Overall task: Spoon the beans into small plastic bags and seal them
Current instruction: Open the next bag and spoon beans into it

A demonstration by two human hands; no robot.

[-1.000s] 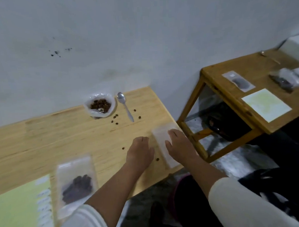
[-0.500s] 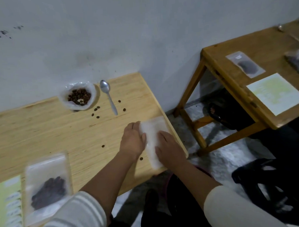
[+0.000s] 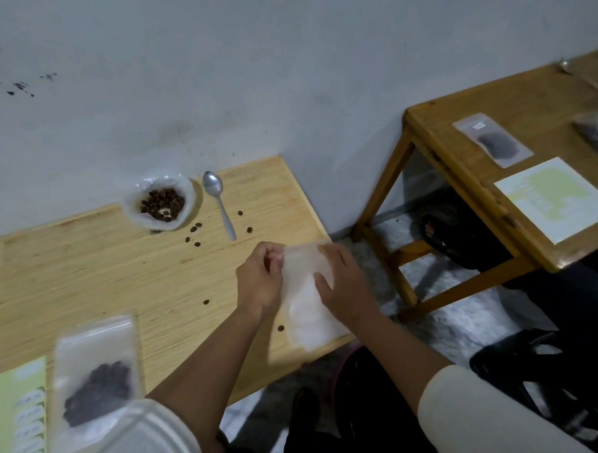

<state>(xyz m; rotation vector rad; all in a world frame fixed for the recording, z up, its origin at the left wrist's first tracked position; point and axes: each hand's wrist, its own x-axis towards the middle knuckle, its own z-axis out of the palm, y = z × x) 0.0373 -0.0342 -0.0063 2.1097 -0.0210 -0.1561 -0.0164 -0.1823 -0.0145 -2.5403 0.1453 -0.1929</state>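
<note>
An empty clear plastic bag (image 3: 306, 308) lies at the right edge of the wooden table (image 3: 97, 269). My left hand (image 3: 259, 283) pinches the bag's upper left corner with curled fingers. My right hand (image 3: 344, 286) grips the bag's top right side, thumb on its face. At the back by the wall sits an open plastic bag of brown beans (image 3: 161, 205), with a metal spoon (image 3: 219, 204) lying just to its right. Several loose beans (image 3: 193, 232) are scattered on the wood. A filled bag of beans (image 3: 93, 382) lies near the front left.
A green-and-white paper sheet (image 3: 16, 420) lies at the front left corner. A second wooden table (image 3: 457, 116) stands to the right, carrying a bean bag (image 3: 492, 139), a paper sheet (image 3: 556, 198) and a spoon (image 3: 566, 67). Dark items lie on the floor between.
My left hand moved right onto the empty bag and now pinches its top edge. My right hand shifted up the bag and took hold of it. The bag's top has lifted slightly.
</note>
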